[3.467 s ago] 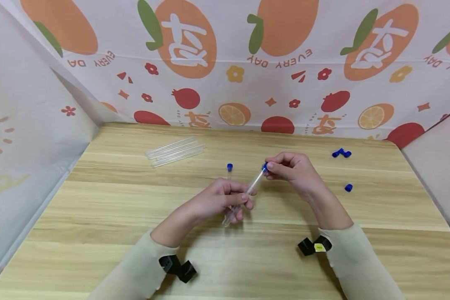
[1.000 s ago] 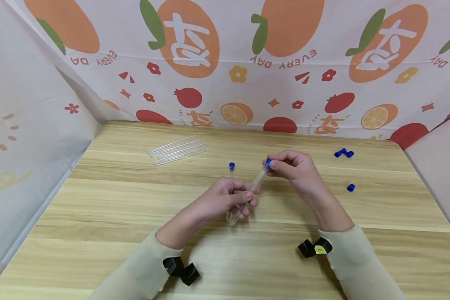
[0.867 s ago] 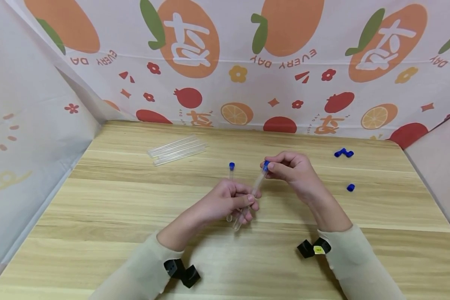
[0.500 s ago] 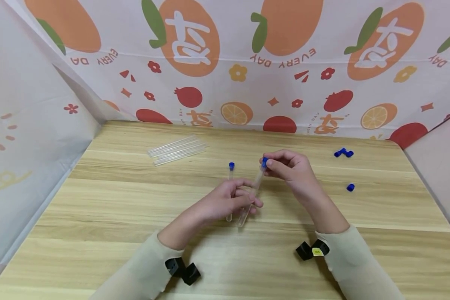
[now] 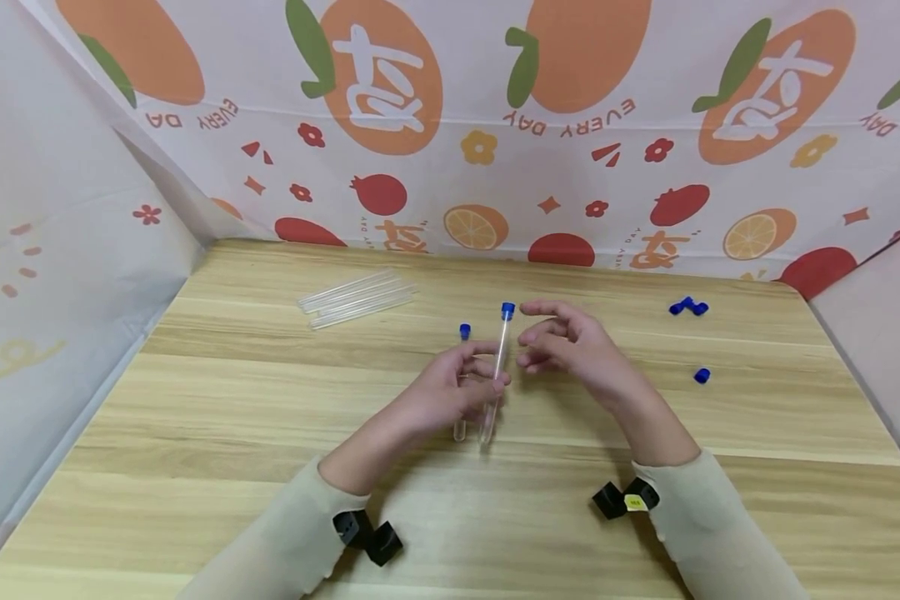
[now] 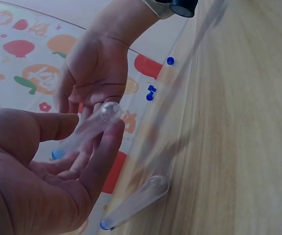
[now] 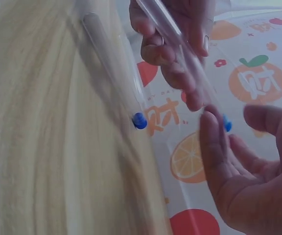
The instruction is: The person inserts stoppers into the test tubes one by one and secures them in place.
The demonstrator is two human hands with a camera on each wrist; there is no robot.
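A clear test tube (image 5: 501,350) with a blue cap (image 5: 507,311) stands nearly upright, tilted a little, in my left hand (image 5: 446,392). The left thumb and fingers pinch it around its middle. In the left wrist view the tube's rounded end (image 6: 111,112) points toward the camera. My right hand (image 5: 581,346) is just right of the cap, its fingers apart and loosely bent, with nothing in them. A second capped test tube (image 5: 460,431) lies on the table behind the left hand, which hides its middle.
Several uncapped clear tubes (image 5: 356,298) lie side by side at the back left of the wooden table (image 5: 195,400). At the back right is a small cluster of blue caps (image 5: 688,307), with a single blue cap (image 5: 702,376) nearer. A printed cloth (image 5: 420,183) hangs behind.
My right hand has let go of the blue cap and its fingers have spread. The held tube has swung more upright and its capped end has moved left.
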